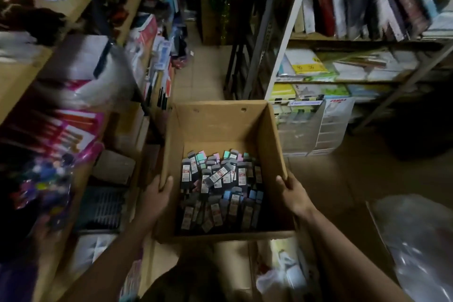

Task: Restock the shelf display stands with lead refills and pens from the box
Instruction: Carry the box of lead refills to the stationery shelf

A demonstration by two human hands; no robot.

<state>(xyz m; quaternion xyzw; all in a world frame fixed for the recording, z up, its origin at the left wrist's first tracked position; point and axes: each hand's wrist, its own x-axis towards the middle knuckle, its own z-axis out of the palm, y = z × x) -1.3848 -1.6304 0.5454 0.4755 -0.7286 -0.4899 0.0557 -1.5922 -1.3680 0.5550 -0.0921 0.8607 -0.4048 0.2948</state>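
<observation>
An open cardboard box [220, 125] is held in the air in front of me, low in the aisle. Its bottom is covered with several small lead refill cases [220, 179], dark grey, teal, pink and blue, lying in a loose heap. My left hand [157, 193] grips the box's left wall, thumb over the rim. On the opposite side, my right hand [294, 191] grips the right wall the same way. Clear plastic display stands [313, 125] sit low on the right shelf unit, just beyond the box.
Wooden shelves [73, 95] packed with blurred stationery run along the left. A white metal shelf unit [289, 32] with folders and paper stacks stands on the right. A tiled aisle floor [201, 73] runs ahead between them. More boxes and plastic bags [416, 240] lie below and at right.
</observation>
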